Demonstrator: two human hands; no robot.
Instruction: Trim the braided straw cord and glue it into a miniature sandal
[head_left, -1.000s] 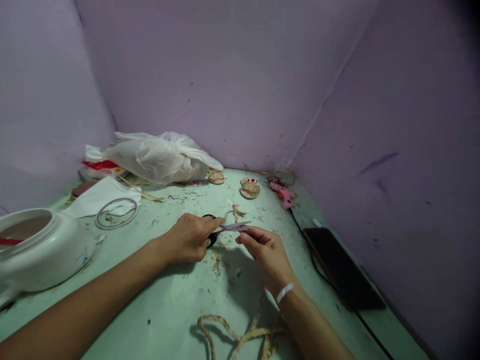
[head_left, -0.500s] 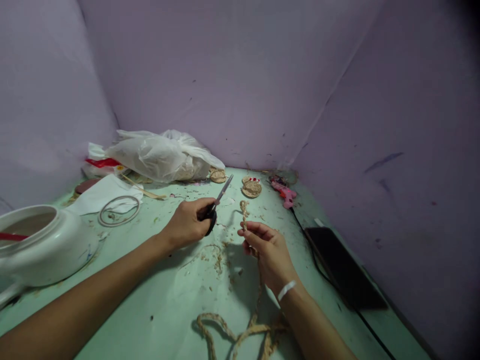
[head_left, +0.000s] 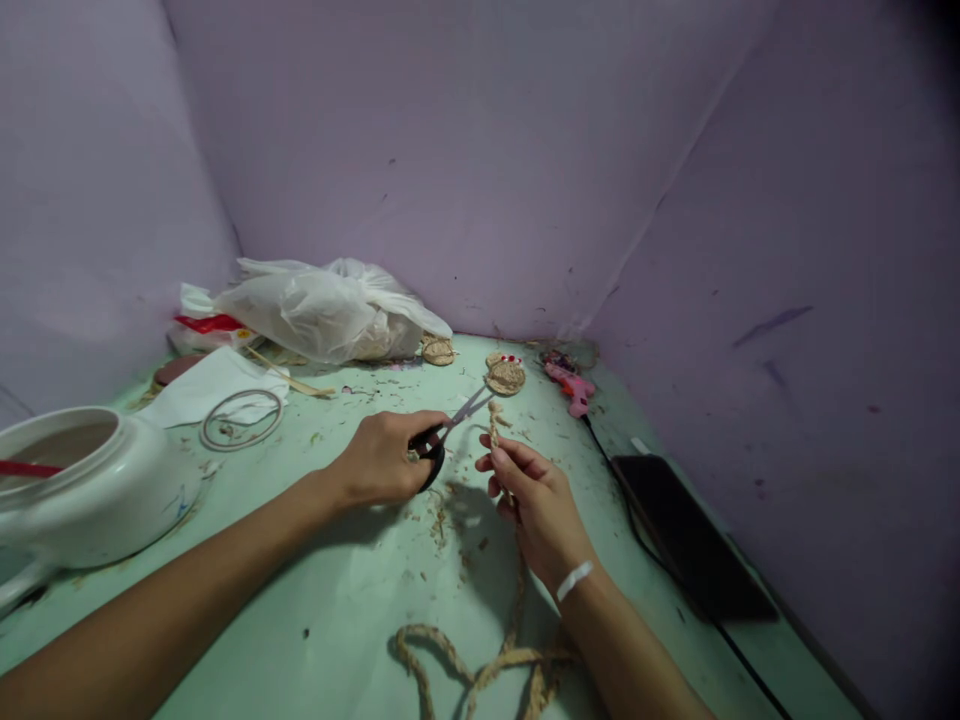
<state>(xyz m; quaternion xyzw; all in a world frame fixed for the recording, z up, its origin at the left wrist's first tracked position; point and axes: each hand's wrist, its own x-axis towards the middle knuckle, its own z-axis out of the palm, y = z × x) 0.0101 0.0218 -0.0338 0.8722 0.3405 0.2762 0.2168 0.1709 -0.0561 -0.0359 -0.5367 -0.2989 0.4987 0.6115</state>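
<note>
My left hand (head_left: 386, 457) is closed on the black handles of a pair of scissors (head_left: 450, 428), whose blades are parted and point up and right toward the rope tip. My right hand (head_left: 532, 495) pinches a tan braided rope (head_left: 493, 418) and holds its frayed end upright just right of the blades. The rest of the rope (head_left: 480, 665) runs down under my right wrist and loops on the green table (head_left: 352, 600) near the front edge. Rope scraps lie between my hands.
A white pot (head_left: 90, 485) sits at the left. Behind it lie a wire ring (head_left: 241, 419), white paper and a plastic bag (head_left: 322, 310). Woven discs (head_left: 504, 375), a pink glue gun (head_left: 570, 385) and a black phone (head_left: 690, 540) with cable lie at the right, by purple walls.
The scissors swung up and away from the rope, then came back toward it with blades parted. My right hand lifted the rope end upright.
</note>
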